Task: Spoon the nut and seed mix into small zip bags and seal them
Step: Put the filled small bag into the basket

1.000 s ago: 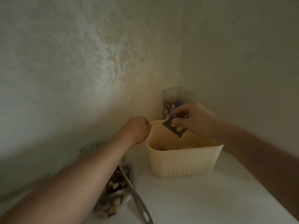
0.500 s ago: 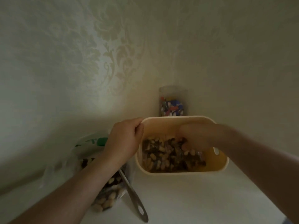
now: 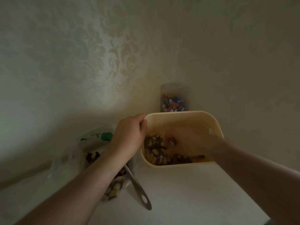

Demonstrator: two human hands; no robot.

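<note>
From my feed, the left hand [image 3: 129, 135] gripped the near-left rim of the cream tub [image 3: 217, 125], fingers curled over its edge, tilting the open mouth toward me. The right hand [image 3: 193, 142] was down inside the tub among the filled small bags of nut mix [image 3: 155, 148]; motion blur kept me from telling whether its grip was closed on anything. The big bag of mix [image 3: 112, 189] lay at about seven o'clock from the tub, under the left forearm, with the spoon [image 3: 138, 187] beside it, handle running toward five o'clock. I judged the left hand nearer that spoon; the next scoop would call for freeing it from the rim first.
</note>
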